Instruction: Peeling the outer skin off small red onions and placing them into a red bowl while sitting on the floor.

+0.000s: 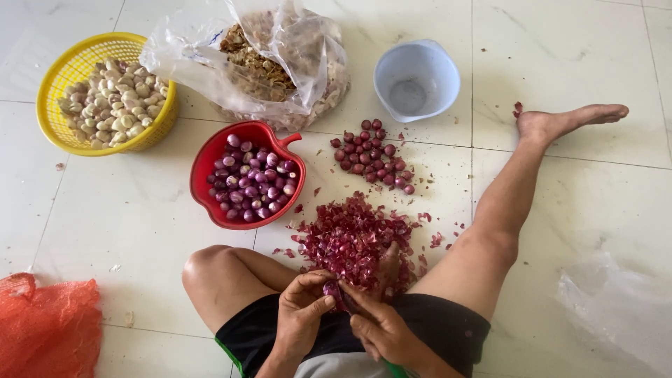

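My left hand [302, 308] and my right hand [378, 323] meet low in the head view, over my lap. Both grip one small purple shallot [332, 288] between the fingertips. Whether the right hand also holds a blade is not visible. Just beyond the hands lies a heap of red shallot skins [353, 241] on the white tile floor. A red apple-shaped bowl [203, 168] holds many peeled shallots. A loose cluster of unpeeled shallots [372, 159] lies on the floor to its right.
A yellow basket [52, 84] of peeled garlic cloves stands at the far left. A clear plastic bag [280, 56] of dry peels sits behind the red bowl, beside a pale blue bowl [417, 78]. An orange mesh sack [49, 325] lies at lower left. My bare legs spread across the floor.
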